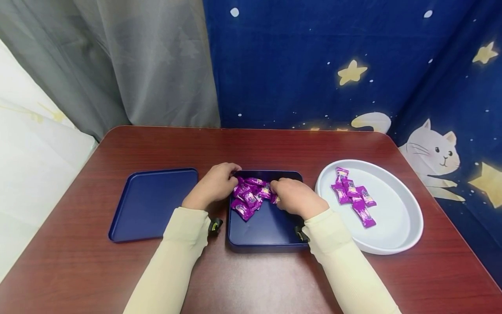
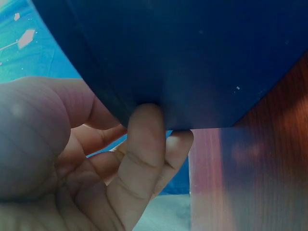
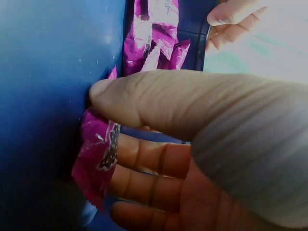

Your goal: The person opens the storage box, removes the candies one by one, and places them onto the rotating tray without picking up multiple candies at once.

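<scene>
A dark blue rectangular box (image 1: 267, 247) stands mid-table with a pile of purple-wrapped candies (image 1: 246, 196) towards its back left. My left hand (image 1: 213, 186) grips the box's far left corner; in the left wrist view its fingers (image 2: 144, 149) bend around the edge of the blue wall. Inside the box, towards the right, is my right hand (image 1: 300, 197). Its thumb and fingers pinch a purple candy (image 3: 96, 156), seen near the blue floor in the right wrist view. Several purple candies (image 1: 354, 196) lie on a white round tray (image 1: 404, 222) to the right.
A shallow blue lid-like tray (image 1: 153, 207) lies left of the box on the reddish-brown table (image 1: 251, 148). Behind the table hang a grey curtain (image 1: 157, 65) and a blue star-patterned curtain (image 1: 290, 65).
</scene>
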`<action>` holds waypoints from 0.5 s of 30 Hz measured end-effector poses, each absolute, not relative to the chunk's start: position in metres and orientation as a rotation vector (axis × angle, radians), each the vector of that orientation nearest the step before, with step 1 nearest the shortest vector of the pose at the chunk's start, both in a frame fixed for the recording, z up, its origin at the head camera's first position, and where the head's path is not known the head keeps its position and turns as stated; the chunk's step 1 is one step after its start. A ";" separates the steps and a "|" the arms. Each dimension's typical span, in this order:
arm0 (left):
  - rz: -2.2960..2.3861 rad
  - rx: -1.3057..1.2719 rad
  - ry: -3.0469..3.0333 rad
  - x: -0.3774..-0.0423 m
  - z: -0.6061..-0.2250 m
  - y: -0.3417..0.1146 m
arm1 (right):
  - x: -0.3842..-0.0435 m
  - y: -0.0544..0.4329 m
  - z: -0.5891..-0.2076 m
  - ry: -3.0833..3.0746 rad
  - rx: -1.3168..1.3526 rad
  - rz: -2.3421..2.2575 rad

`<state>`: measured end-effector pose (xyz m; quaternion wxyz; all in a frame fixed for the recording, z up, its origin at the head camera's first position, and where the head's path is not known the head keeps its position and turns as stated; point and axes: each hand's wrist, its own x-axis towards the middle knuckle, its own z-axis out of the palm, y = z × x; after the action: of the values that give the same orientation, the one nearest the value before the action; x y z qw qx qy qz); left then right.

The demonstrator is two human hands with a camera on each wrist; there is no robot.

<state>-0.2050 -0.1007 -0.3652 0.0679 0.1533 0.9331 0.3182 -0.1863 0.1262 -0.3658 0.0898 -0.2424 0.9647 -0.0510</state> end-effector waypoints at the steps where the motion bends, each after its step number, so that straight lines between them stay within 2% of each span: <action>1: 0.960 0.459 2.811 -0.205 -0.365 -0.101 | -0.186 0.126 -0.366 2.866 -0.715 -0.149; 15: 0.962 0.463 2.805 -0.206 -0.364 -0.101 | -0.187 0.125 -0.365 2.864 -0.641 -0.174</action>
<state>-0.2059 -0.1015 -0.3639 0.0699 0.1539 0.9323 0.3199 -0.1872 0.1245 -0.3651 0.1005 -0.2169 0.9692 -0.0590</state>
